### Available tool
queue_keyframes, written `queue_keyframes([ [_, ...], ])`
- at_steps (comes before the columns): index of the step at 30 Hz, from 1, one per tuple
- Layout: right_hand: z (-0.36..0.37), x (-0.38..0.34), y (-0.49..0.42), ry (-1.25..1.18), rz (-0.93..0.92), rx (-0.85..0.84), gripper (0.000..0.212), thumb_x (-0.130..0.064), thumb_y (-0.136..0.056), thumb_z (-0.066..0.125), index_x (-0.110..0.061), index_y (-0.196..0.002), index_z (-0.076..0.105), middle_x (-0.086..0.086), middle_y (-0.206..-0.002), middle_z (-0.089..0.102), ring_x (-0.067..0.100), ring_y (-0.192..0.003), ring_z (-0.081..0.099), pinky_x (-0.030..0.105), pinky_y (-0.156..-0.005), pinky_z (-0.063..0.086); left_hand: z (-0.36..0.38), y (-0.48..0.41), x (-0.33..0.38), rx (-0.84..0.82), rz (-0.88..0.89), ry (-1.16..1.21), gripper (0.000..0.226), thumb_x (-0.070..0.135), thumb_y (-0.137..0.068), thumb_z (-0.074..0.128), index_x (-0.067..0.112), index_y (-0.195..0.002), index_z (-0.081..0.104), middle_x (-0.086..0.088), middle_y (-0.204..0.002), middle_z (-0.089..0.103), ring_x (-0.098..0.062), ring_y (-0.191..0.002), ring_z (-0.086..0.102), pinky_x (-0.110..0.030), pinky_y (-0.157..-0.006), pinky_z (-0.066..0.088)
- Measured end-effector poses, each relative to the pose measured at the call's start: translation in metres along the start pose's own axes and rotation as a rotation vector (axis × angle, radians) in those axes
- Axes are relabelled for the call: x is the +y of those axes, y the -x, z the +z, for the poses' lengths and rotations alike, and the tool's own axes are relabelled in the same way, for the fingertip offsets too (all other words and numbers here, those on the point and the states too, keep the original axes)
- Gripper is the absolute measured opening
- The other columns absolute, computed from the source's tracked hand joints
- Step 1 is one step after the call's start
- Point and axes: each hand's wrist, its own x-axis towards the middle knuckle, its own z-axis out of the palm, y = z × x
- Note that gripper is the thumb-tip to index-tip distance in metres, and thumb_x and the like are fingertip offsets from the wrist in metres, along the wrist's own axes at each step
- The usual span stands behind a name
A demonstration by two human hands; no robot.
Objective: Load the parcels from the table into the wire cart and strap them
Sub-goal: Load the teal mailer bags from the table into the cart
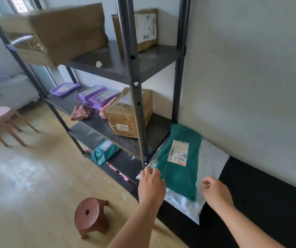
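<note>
1. A green parcel point(178, 163) lies on top of a white mailer point(213, 158). Both are flat on the black table point(261, 194) at the right, against the wall.
2. The left hand point(151, 185) reaches onto the stack's near-left edge. Whether its fingers grip is hidden.
3. The right hand point(215, 191) hovers just beside the green parcel's near-right edge, fingers loosely curled, holding nothing.
4. No wire cart or strap is in view.
5. Judging from this, loading looks barely begun: both parcels are yet to be lifted, and all strapping remains.
6. A shelf rack point(158, 126) at the left holds other boxes and mailers.
</note>
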Motion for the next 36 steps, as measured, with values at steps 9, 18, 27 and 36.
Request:
queue_keyframes([
  [9, 0.006, -0.037, -0.038, -0.402, 0.251, -0.065, 0.049, -0.026, -0.094, 0.062, -0.017, -0.139, 0.046, -0.003, -0.108, 0.058, 0.01, -0.082, 0.059, 0.031, -0.079, 0.051, 0.004, -0.081, 0.008, -0.275, -0.031, 0.122, 0.057, 0.029, -0.094, 0.051, 0.021, -0.146, 0.026, -0.006, -0.14, 0.046, -0.025, -0.127, 0.046, -0.037, -0.102, 0.041],
  [18, 0.017, -0.037, -0.05, -0.728, 0.444, 0.004, 0.052, -0.028, -0.091, 0.068, -0.016, -0.137, 0.049, 0.008, -0.126, 0.056, 0.024, -0.105, 0.059, 0.037, -0.085, 0.052, 0.012, -0.114, 0.018, -0.367, -0.169, 0.5, 0.063, 0.023, -0.087, 0.064, 0.023, -0.142, 0.032, 0.011, -0.099, 0.057, -0.006, -0.072, 0.059, -0.027, -0.055, 0.053],
  [27, 0.013, -0.018, -0.044, -0.902, 0.476, 0.038, 0.011, -0.02, -0.088, 0.072, -0.016, -0.098, 0.073, 0.005, -0.085, 0.078, 0.026, -0.079, 0.075, 0.038, -0.076, 0.059, 0.032, -0.116, 0.024, -0.63, -0.377, 0.875, 0.034, 0.024, -0.076, 0.083, 0.011, -0.103, 0.067, -0.004, -0.095, 0.074, -0.022, -0.085, 0.072, -0.036, -0.077, 0.06],
  [36, 0.003, 0.021, -0.008, -0.96, 0.542, 0.059, 0.028, 0.007, -0.088, 0.06, -0.015, -0.101, 0.074, 0.005, -0.091, 0.078, 0.027, -0.085, 0.075, 0.043, -0.08, 0.059, 0.052, -0.098, 0.039, -0.844, -0.268, 0.796, 0.03, -0.001, -0.072, 0.082, 0.015, -0.091, 0.065, -0.005, -0.101, 0.074, -0.023, -0.091, 0.071, -0.039, -0.084, 0.059],
])
